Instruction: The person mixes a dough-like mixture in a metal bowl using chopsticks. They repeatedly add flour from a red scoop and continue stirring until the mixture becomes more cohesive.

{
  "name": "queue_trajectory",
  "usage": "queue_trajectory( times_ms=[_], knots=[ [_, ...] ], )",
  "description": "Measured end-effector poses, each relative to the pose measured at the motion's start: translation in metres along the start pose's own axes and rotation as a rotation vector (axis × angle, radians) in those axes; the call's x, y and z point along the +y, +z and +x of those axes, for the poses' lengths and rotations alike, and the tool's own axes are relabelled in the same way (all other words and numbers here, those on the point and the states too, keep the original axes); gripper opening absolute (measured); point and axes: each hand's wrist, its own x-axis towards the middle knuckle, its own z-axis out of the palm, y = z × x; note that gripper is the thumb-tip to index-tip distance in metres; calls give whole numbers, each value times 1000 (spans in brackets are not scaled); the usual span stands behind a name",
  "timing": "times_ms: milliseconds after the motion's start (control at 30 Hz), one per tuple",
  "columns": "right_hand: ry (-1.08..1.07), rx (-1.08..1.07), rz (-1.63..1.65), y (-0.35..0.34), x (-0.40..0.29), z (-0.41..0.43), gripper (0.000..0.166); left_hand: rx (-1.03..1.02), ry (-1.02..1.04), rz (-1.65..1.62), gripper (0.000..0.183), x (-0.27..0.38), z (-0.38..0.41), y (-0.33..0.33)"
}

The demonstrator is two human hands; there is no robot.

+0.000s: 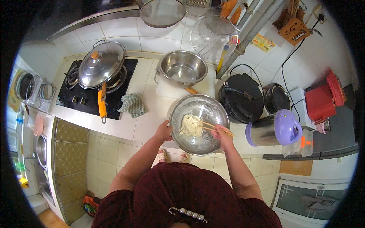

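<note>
Before me a wide stainless steel mixing bowl (212,109) stands at the counter's front edge. In it sits a lump of pale, crumbly dough (190,126), and floury smears coat the bowl's inner wall. My left hand (164,131) grips the bowl's left rim, its fingers partly hidden below the side. A pair of wooden chopsticks (209,127) is held in my right hand (223,137) over the bowl's right side. Their tips meet the right edge of the dough.
Behind the bowl, a second steel bowl (183,68) rests on a white cutting board (168,90). To the left are a grey-green cloth (132,105) and a lidded pan (101,65) on the gas hob (67,98). A black electric appliance (242,98) and a purple-topped thermos (273,128) stand close on the right.
</note>
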Motion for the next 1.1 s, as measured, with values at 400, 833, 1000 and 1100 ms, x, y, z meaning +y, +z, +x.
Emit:
queue_trajectory(
  times_ms=[400, 833, 1000, 1100],
  knots=[
    [-1007, -265, -1180, 36, 17, -38, 24, 28, -41, 29, 45, 12, -9, 10],
    [-1046, -400, -1085, 42, -23, -78, 30, 140, 101, 101, 45, 14, -5, -10],
    [-1027, -463, -1202, 63, 25, -39, 34, 445, 665, 865, 49, 42, -35, -1],
    [-654, -402, -1011, 81, 13, -56, 41, -116, 37, 282, 58, 9, -37, 28]
  ],
)
